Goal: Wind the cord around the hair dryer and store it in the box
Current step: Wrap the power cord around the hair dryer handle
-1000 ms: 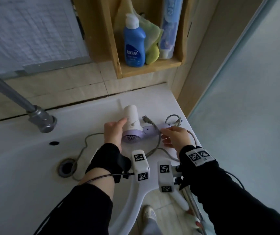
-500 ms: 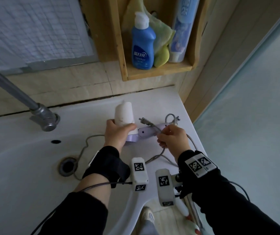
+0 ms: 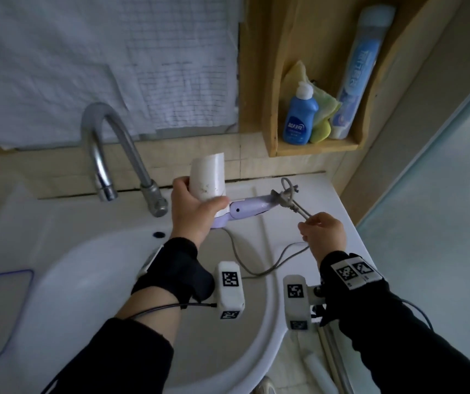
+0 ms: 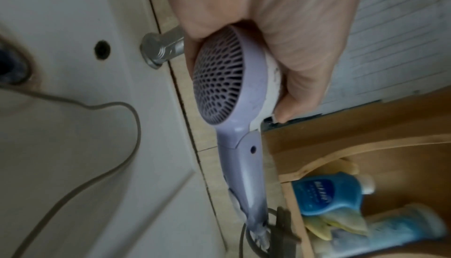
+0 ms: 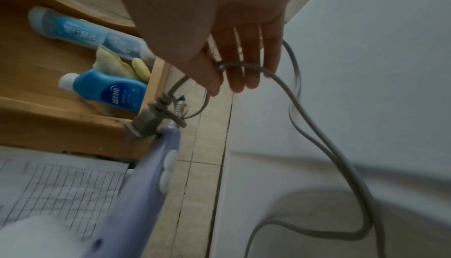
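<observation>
My left hand (image 3: 192, 211) grips the white barrel of the hair dryer (image 3: 208, 177) and holds it up above the sink, nozzle up. Its purple handle (image 3: 249, 209) points right; the purple rear grille (image 4: 219, 80) shows in the left wrist view. My right hand (image 3: 320, 233) pinches the grey cord (image 5: 244, 66) just past the handle end, where the plug (image 3: 280, 194) and a small loop of cord sit. The remaining cord (image 3: 259, 270) hangs in a slack loop down to the sink rim. No box is in view.
A chrome faucet (image 3: 105, 155) stands left of the dryer over the white sink (image 3: 57, 280). A wooden wall shelf (image 3: 313, 147) holds a blue bottle (image 3: 299, 120), yellow cloths and a tall blue tube (image 3: 356, 72). A grey wall lies to the right.
My left hand has lifted the dryer off the sink ledge and raised it upright. My right hand moved right and drew the cord out from the handle end. The head view tilted up.
</observation>
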A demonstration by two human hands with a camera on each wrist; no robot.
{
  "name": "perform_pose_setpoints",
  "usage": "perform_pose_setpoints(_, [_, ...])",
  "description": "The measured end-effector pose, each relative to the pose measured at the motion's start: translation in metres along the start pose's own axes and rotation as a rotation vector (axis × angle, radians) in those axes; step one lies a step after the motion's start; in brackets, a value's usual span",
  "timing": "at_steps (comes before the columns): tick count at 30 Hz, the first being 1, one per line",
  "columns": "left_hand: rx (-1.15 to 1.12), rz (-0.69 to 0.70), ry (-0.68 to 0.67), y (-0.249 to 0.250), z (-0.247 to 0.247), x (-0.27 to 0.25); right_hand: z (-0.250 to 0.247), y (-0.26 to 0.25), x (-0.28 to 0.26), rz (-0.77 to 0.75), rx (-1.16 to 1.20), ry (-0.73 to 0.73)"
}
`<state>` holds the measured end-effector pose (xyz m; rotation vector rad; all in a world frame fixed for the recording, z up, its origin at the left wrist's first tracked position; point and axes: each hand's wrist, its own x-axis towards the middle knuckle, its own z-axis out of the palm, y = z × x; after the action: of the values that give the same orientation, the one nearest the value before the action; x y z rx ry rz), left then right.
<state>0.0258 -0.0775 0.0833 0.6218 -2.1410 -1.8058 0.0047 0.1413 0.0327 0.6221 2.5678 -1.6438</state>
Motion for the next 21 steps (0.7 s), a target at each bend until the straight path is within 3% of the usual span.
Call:
perform_pose_setpoints(3, [-0.028, 0.069, -0.027, 0.019, -0.026, -0.018, -0.005, -0.006, -0.018, 0.044, -0.190, 0.082])
perform_pose_setpoints(8, [-0.108, 0.182, -0.063, 0.052, -0.075, -0.040, -0.008, -0.012, -0.053, 0.098, -0.282, 0.123])
perform_pose_setpoints(15, [-0.188, 0.259, -0.036, 0.075, -0.160, -0.057, 0.010, -0.043, -0.099, 0.034, -0.468, -0.018])
perform_pose_setpoints(21, [-0.206, 0.313, 0.077, 0.082, -0.231, -0.059, 0.037, -0.080, -0.136, -0.047, -0.562, -0.162])
